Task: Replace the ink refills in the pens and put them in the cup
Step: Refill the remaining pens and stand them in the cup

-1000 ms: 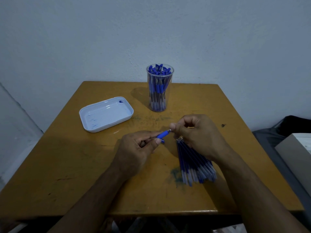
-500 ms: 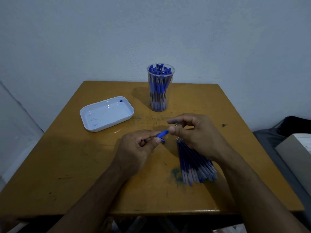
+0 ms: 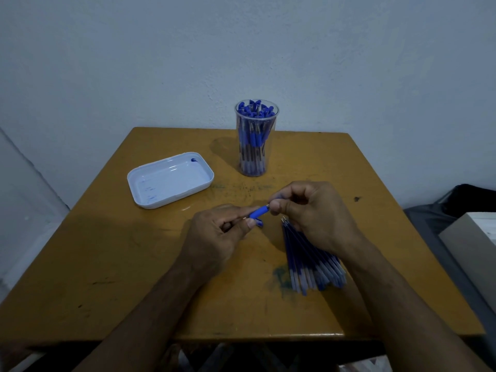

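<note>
Working at the near middle of the table, both hands are holding one pen between them: the left hand is pinching the barrel with fingers curled round it, while the right hand is pinching the pen's far end between thumb and forefinger, the other fingers curled. Judging from this grip, a tip section is being unscrewed or screwed on, so the step in hand is opening or closing the pen; which of the two cannot be told. Lying just beside and partly under the right hand, a fanned bundle of refills is resting on the table. The next move is likely calling for a steady twist and a straight pull along the barrel's axis. Farther left, a white tray is sitting with ink specks; beyond, the clear cup is standing upright, crowded with pens.
</note>
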